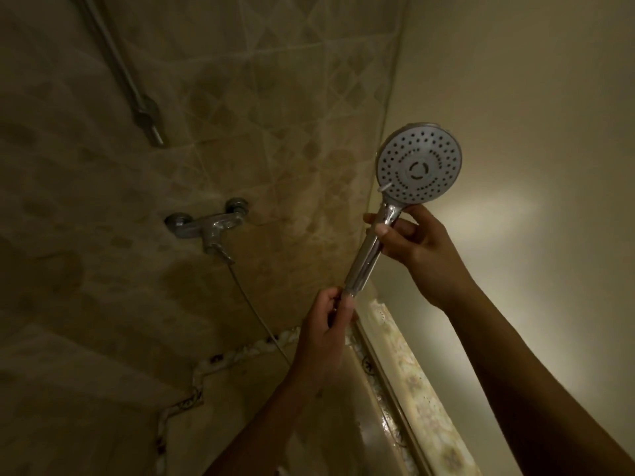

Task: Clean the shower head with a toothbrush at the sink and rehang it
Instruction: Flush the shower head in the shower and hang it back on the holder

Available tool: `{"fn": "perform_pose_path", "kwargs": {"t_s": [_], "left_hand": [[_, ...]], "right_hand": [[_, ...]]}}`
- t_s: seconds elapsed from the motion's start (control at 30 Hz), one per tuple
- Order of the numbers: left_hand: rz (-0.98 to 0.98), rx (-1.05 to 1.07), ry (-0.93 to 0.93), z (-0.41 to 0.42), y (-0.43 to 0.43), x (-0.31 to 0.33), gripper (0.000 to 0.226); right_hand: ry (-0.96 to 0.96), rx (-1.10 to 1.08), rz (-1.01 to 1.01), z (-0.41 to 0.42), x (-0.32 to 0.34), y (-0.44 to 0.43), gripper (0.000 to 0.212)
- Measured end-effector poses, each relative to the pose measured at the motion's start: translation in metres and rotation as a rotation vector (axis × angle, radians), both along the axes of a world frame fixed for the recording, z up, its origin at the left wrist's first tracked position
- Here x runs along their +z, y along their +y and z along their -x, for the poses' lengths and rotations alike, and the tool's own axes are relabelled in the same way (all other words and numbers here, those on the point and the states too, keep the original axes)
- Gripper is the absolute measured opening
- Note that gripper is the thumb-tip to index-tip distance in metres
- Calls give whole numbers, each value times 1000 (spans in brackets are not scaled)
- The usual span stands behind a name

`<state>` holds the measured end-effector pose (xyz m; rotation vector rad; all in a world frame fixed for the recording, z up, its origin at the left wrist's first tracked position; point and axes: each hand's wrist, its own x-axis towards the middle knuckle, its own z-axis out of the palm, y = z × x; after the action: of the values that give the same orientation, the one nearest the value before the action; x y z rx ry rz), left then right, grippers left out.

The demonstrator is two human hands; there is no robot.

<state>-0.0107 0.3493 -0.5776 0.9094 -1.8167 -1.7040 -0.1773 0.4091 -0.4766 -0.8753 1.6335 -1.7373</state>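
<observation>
The shower head (419, 163) is held up in the air, its round grey nozzle face turned toward me and its chrome handle (366, 259) slanting down to the left. My right hand (415, 245) grips the handle just below the face. My left hand (326, 321) pinches the bottom end of the handle, where the hose connector sits. A thin hose (254, 310) runs from the wall mixer tap (209, 228) down toward my left hand. No toothbrush or sink is in view.
A chrome slide rail with its holder (146, 115) hangs on the tiled wall at upper left. A patterned border strip (395, 365) runs along the corner between the tiles and the plain wall at right. The room is dim.
</observation>
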Motion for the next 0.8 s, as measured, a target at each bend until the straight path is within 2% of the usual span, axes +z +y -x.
{"fn": "perform_pose_path", "kwargs": {"t_s": [0.13,0.33,0.4,0.5,0.7,0.8], "left_hand": [[78,-57,-18,-8,6,14,26],[38,-64,25,-6,25,19,16],[2,-66,64,-5,33,18,18],[-29,-67,119,-4,41,19,24],[-51,4,191,-10,39,25,27],[-45,1,185,-11,37,23,28]], "right_hand": [[171,-11,-20,-1,13,9,46],[371,-61,-83,-12,19,5,50],[322,-20,-35,-15,17,3,41],[148,48,20,-19,15,3,25],[-132,82,169,-25,8,1,31],[-173,93,202,-27,4,1,32]]}}
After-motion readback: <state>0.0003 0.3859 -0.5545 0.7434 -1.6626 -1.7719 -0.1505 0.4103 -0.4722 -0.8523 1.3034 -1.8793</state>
